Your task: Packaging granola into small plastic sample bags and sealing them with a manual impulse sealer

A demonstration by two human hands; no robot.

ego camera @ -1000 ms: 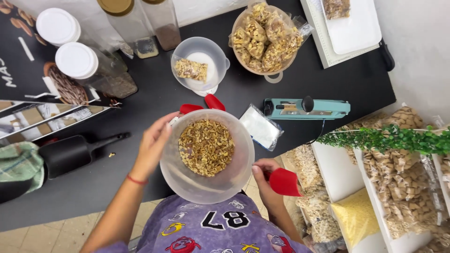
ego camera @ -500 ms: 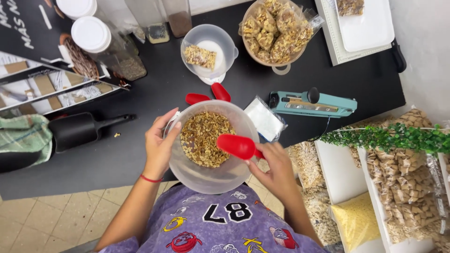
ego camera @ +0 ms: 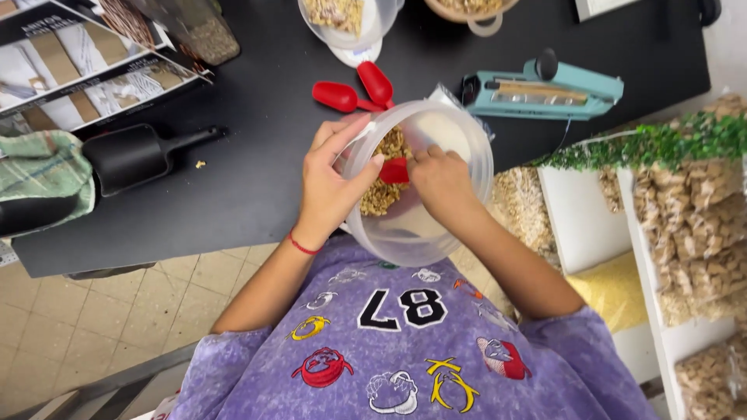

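A clear plastic bowl is tilted toward my chest, with golden granola heaped against its left wall. My left hand grips the bowl's left rim, fingers hooked over the edge. My right hand is inside the bowl, closed on a red scoop that is pushed into the granola. Only a small red part of the scoop shows between my hands.
Two red measuring spoons lie on the black counter just beyond the bowl. A teal bag sealer is at the right, a black scoop at the left, a small clear bowl of granola behind. White shelves of bagged cereal stand right.
The bowl has tilted toward me and the granola has slid to one side. My right hand brought the red scoop from beside the bowl into it, down into the granola.
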